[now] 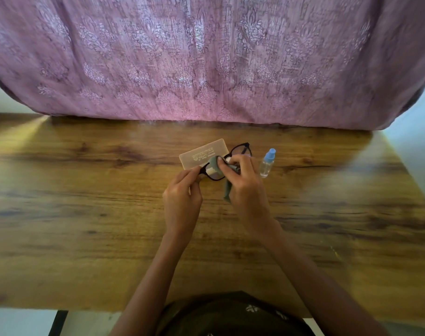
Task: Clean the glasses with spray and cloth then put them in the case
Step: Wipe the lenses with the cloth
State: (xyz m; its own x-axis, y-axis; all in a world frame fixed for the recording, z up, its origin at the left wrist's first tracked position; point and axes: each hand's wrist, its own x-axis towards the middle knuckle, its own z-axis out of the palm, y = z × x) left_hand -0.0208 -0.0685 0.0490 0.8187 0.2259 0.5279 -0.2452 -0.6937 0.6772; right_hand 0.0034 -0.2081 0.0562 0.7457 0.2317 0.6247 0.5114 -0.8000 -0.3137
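Now, room: table (85, 214) stretching wide left of case (201, 151).
Glasses (240, 149): slanting past case's right end, left hand (182, 197) pinching them.
Right hand (247, 190): gripping cloth (213, 163).

Wood-grain worktop (85, 214) fills the view, a sunlit patch (34, 127) at its far left corner. Mauve floral-patterned fabric (206, 57) hangs behind. Black leg (58, 322) below, pale floor (17, 321).

The cloth (213, 163) hides part of the glasses (241, 151); print on the case (206, 149) is too small to read.
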